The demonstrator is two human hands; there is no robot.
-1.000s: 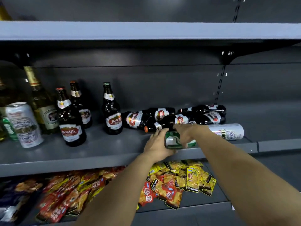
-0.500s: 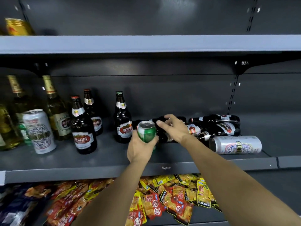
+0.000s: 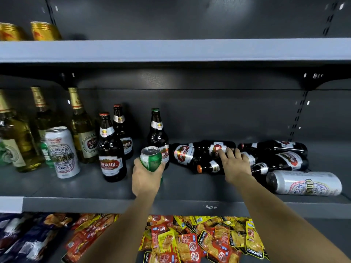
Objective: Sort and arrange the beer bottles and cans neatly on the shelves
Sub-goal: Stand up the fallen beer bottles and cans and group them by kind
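Observation:
My left hand grips a green can upright, just above the middle shelf. My right hand reaches with straight fingers onto a heap of dark beer bottles that lie on their sides. Three dark bottles stand upright: one in front, one behind it, one with a green cap right behind the green can. A tall white can stands at the left. A second white can lies on its side at the right.
Pale gold-necked bottles stand at the far left of the shelf. Gold cans sit on the upper shelf. Snack packets fill the shelf below. The back right of the middle shelf is bare.
My left hand has lifted the green can from the shelf's front edge and moved it left toward the standing bottles. My right hand let go of it and went to the lying bottles.

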